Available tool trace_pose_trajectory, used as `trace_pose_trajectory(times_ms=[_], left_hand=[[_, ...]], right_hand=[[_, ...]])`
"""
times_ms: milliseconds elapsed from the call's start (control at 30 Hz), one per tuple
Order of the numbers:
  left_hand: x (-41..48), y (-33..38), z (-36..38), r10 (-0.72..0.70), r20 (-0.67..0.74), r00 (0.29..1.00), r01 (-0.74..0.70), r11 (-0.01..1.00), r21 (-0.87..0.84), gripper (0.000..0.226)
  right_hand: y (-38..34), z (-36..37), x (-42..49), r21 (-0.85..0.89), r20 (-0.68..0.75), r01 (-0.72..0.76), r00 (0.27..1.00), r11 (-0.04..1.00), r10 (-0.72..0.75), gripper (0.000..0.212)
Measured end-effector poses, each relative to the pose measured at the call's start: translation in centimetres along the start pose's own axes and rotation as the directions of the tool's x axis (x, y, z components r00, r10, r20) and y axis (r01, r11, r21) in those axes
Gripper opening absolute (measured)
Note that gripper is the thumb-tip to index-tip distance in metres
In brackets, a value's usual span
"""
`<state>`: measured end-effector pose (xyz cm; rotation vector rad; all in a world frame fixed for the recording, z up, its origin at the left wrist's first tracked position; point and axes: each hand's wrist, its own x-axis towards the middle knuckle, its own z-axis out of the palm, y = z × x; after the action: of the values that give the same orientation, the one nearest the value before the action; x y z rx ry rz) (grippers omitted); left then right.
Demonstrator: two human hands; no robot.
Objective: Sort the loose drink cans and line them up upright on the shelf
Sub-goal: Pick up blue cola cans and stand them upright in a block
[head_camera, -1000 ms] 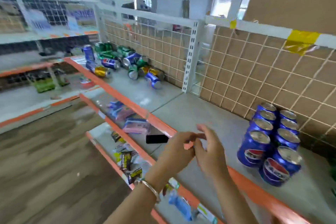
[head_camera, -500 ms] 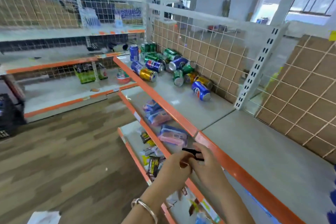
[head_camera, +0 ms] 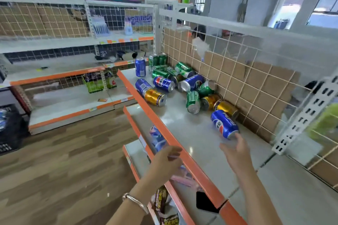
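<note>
- A person's left grip (head_camera: 165,160), with a silver bracelet (head_camera: 136,202) on its wrist, is hovering at 6 o'clock in the frame, just over the orange front edge (head_camera: 206,184) of the shelf (head_camera: 182,128). Its fingers are curling inward, but blur is hiding whether they are holding anything.
- A flat black object (head_camera: 204,202) is lying below that edge, at 5 o'clock from the left grip.
- The right grip (head_camera: 236,153) is stretching forward over the grey shelf with fingers spread and holding nothing. Its fingertips are reaching the near end of a blue can (head_camera: 224,124), though blur is masking whether they are touching.
- That blue can is lying on its side at 11 o'clock from the right grip, near the wire grid back (head_camera: 237,78).
- The heap of loose cans (head_camera: 182,86), blue, green and gold, is lying tumbled on the shelf at 12 o'clock in the frame, most of them on their sides.
- At the shelf's far end, an upright blue can (head_camera: 140,66) is standing at 11 o'clock from the heap, with two upright green cans (head_camera: 153,61) just beside it.
</note>
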<state>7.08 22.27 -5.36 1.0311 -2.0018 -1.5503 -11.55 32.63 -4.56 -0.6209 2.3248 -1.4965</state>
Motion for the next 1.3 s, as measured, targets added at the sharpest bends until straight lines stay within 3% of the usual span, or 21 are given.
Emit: trace_pose_trajectory(times_ms=[67, 167, 233, 367, 467, 567, 633, 733, 867, 967, 1033, 1100, 1200, 1233, 1300], left_hand=[[1.9, -0.1, -1.7, -0.043, -0.084, 0.996, 0.040, 0.999, -0.027, 0.030], [5.7, -1.0, -5.1, -0.116, -0.241, 0.964, 0.096, 0.991, -0.094, 0.032], [8.4, -1.7, -7.5, -0.168, -0.285, 0.944, 0.135, 0.982, -0.132, 0.034], [13.9, -1.5, -11.9, -0.212, -0.350, 0.912, 0.152, 0.970, -0.192, 0.037], [18.8, -0.8, -14.7, -0.254, -0.347, 0.903, 0.154, 0.944, -0.291, 0.041], [24.0, 0.6, -16.2, -0.251, -0.318, 0.914, 0.148, 0.938, -0.313, 0.045], [26.7, 1.3, -16.8, -0.244, -0.269, 0.932, 0.174, 0.950, -0.260, 0.020], [30.0, 1.7, -17.7, -0.254, -0.243, 0.936, 0.210, 0.959, -0.191, 0.018], [34.9, 1.0, -18.2, -0.300, -0.194, 0.934, 0.284, 0.953, -0.103, 0.080], [37.0, 0.6, -17.2, -0.263, -0.168, 0.950, 0.287, 0.947, 0.145, 0.102], [37.6, 0.3, -16.5, -0.187, -0.170, 0.967, 0.243, 0.876, 0.417, 0.115], [38.4, 0.5, -16.0, -0.124, -0.143, 0.982, 0.182, 0.830, 0.528, 0.116], [40.1, 1.3, -16.4, -0.156, -0.021, 0.987, 0.150, 0.891, 0.428, 0.104], [40.9, 1.0, -16.8, -0.180, 0.005, 0.984, 0.170, 0.936, 0.308, 0.098], [42.1, 0.4, -17.7, -0.268, -0.086, 0.959, 0.258, 0.960, -0.112, 0.080]], right_hand=[[0.2, 0.6, 2.4, -0.027, -0.076, -0.016, 0.997, 0.999, 0.014, 0.059], [-0.3, 1.7, 4.8, -0.022, -0.120, -0.093, 0.989, 0.995, 0.089, 0.088], [-1.0, 2.6, 5.7, -0.058, -0.176, -0.144, 0.975, 0.988, 0.132, 0.084], [-3.7, 5.3, 7.4, -0.247, -0.358, -0.004, 0.930, 0.969, -0.087, 0.081], [-6.8, 9.4, 9.7, -0.299, -0.188, 0.254, 0.929, 0.920, -0.318, 0.076], [-10.1, 14.6, 12.5, -0.357, 0.138, 0.334, 0.942, 0.872, -0.304, 0.064], [-11.5, 18.2, 14.7, -0.384, 0.281, 0.369, 0.920, 0.846, -0.273, 0.054], [-13.4, 22.3, 17.5, -0.436, 0.369, 0.421, 0.890, 0.795, -0.269, 0.056], [-15.4, 25.6, 21.2, -0.550, 0.387, 0.386, 0.903, 0.741, -0.183, 0.059], [-15.8, 27.6, 23.8, -0.666, 0.384, 0.353, 0.918, 0.657, -0.105, 0.064], [-15.5, 28.7, 25.0, -0.720, 0.386, 0.345, 0.920, 0.603, -0.066, 0.070], [-15.3, 29.5, 26.1, -0.759, 0.373, 0.328, 0.927, 0.562, -0.037, 0.076], [-15.1, 29.9, 27.3, -0.791, 0.337, 0.288, 0.942, 0.539, -0.008, 0.081], [-15.1, 29.9, 27.6, -0.806, 0.312, 0.283, 0.949, 0.520, -0.033, 0.080], [-15.4, 29.8, 28.0, -0.841, 0.255, 0.272, 0.962, 0.468, -0.102, 0.070]])
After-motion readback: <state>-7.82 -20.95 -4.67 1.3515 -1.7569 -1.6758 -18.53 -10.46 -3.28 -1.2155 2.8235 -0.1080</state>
